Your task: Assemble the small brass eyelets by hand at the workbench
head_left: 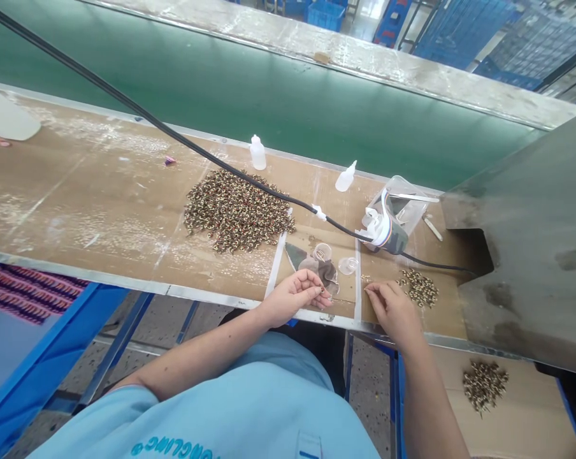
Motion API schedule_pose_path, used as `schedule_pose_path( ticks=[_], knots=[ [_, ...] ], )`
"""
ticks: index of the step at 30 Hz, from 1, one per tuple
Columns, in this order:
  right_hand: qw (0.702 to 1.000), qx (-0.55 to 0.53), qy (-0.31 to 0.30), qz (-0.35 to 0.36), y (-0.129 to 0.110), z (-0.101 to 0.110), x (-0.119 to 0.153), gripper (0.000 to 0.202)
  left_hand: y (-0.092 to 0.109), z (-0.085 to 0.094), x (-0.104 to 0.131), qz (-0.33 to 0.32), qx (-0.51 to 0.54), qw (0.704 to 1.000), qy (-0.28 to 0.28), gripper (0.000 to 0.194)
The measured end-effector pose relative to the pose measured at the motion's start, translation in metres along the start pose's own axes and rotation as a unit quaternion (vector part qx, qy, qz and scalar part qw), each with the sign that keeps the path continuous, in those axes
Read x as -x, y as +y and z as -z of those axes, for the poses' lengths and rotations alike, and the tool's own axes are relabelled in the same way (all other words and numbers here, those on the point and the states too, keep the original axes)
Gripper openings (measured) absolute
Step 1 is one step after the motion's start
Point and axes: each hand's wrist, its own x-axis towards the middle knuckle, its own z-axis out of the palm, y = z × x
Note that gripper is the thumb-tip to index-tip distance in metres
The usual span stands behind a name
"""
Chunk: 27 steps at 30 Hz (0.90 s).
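My left hand (297, 297) is closed in a pinch at the front of the table, with a small dark reddish piece (322, 289) between thumb and fingertips. Beneath and behind it lies a crumpled grey-brown cloth (329, 274) beside a small clear cup (322, 252). To the right, my right hand (392, 307) has thumb and forefinger pressed together just above the cardboard surface; whatever they hold is too small to make out. Close by that hand is a little pile of brass-coloured ring-like parts (419, 288). A much larger pile of similar parts (237, 210) is spread out left of centre.
Two white squeeze bottles (258, 153) (346, 177) stand along the back edge. A clear plastic box (415, 204) sits behind a taped cable (202, 150) crossing the table. A metal panel (531, 242) borders the right. More parts (485, 386) lie on a lower cardboard surface.
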Motion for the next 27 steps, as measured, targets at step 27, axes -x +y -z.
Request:
schedule_pose_path(
  ticks=[27],
  knots=[
    [0.996,-0.005,0.094,-0.007,-0.003,-0.010,0.018,0.026,0.000,-0.001,-0.001,0.004,-0.001,1.000,0.005,0.036]
  ],
)
